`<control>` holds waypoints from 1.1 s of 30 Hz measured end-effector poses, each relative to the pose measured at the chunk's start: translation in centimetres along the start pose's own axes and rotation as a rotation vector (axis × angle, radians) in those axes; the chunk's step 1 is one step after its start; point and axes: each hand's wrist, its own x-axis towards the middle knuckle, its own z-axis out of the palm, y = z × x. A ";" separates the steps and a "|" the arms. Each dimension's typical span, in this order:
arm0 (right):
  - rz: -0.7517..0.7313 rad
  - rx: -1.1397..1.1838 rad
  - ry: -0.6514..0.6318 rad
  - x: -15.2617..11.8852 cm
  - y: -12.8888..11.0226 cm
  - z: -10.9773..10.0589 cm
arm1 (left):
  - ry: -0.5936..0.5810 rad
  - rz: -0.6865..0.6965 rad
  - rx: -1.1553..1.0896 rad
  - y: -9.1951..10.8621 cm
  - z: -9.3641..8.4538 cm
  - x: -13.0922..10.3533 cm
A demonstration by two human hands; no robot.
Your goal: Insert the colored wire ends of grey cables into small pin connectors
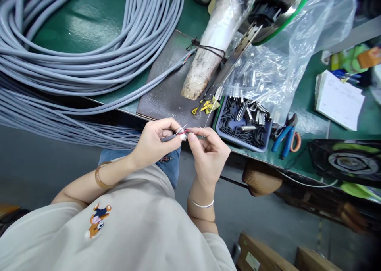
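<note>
My left hand [162, 139] pinches the end of a grey cable [168, 138], from which thin red and bare wires [182, 132] come out. Close against it on the right, my right hand [210, 150] has thumb and index finger closed on the thin wires. Both hands are in front of the table edge, above my lap. A thin strand of wire rises past my right fingers toward a blue tray [242, 138] holding black sleeves and metal connectors. Left of them, many grey cables [98, 138] hang along the table edge.
A big coil of grey cable [119, 64] covers the table's left. A wrapped white roll [208, 52] stands on a dark board [162, 100]. Further right are a plastic bag [285, 68], blue-handled pliers [285, 138], a paper stack [339, 98] and a black fan [348, 162]. Cardboard boxes [264, 255] sit below.
</note>
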 end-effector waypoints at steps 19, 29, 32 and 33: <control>-0.169 -0.702 0.002 1.4 -1.1 -11.5 | -0.666 0.308 0.440 7.7 -1.1 -1.6; -0.142 -0.936 0.161 9.7 4.2 -9.1 | 0.020 0.041 -0.033 2.7 1.0 -2.0; -0.125 -0.861 0.117 10.1 4.2 -8.8 | 0.157 -0.155 -0.297 1.7 -0.2 -0.6; -0.120 -0.833 0.101 10.1 4.2 -8.9 | 0.149 -0.198 -0.338 1.6 -0.6 -0.3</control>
